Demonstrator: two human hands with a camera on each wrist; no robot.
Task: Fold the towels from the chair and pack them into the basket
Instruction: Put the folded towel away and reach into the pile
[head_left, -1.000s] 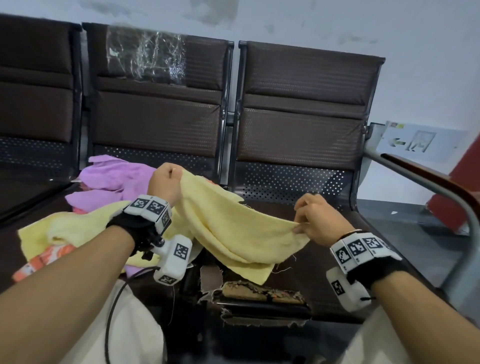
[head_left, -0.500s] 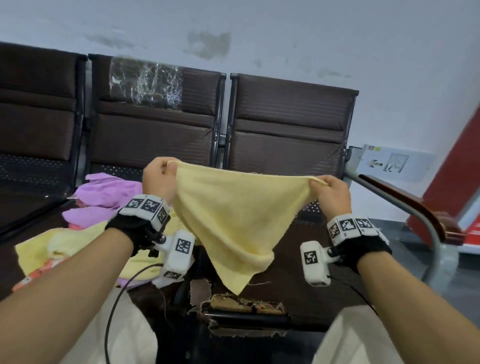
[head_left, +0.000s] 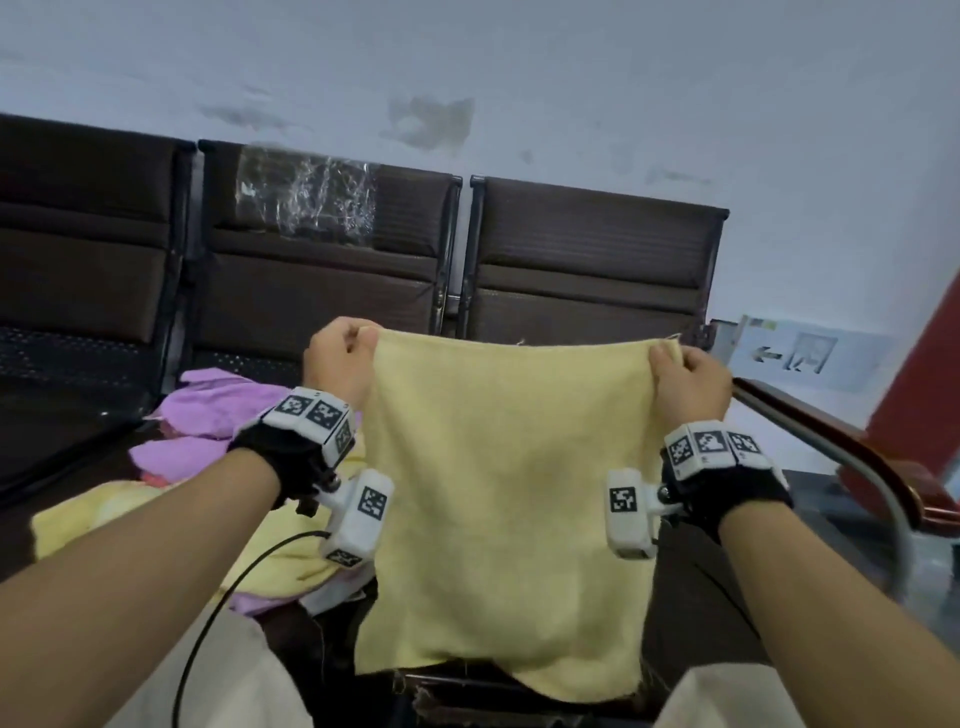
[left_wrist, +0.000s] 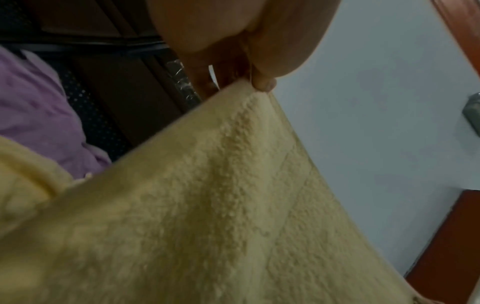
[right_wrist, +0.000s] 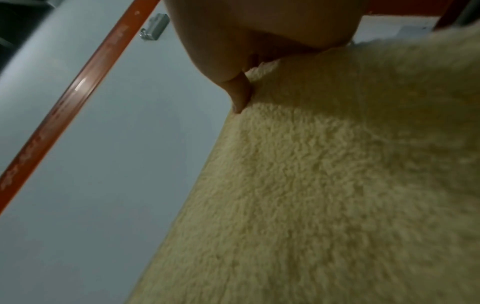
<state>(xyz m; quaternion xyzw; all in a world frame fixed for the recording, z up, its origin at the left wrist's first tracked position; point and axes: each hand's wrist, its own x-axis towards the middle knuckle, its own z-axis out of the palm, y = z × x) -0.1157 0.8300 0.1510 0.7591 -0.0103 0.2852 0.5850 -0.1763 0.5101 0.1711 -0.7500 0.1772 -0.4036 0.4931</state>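
— Any wording legible here?

— None. The pale rectangular wall sign (head_left: 795, 353) beside the dark chairs carries a left-pointing arrow and a pictogram, its small print too blurred to read. The black-and-white square marker tags on the white wrist bands (head_left: 709, 447) show patterns only.
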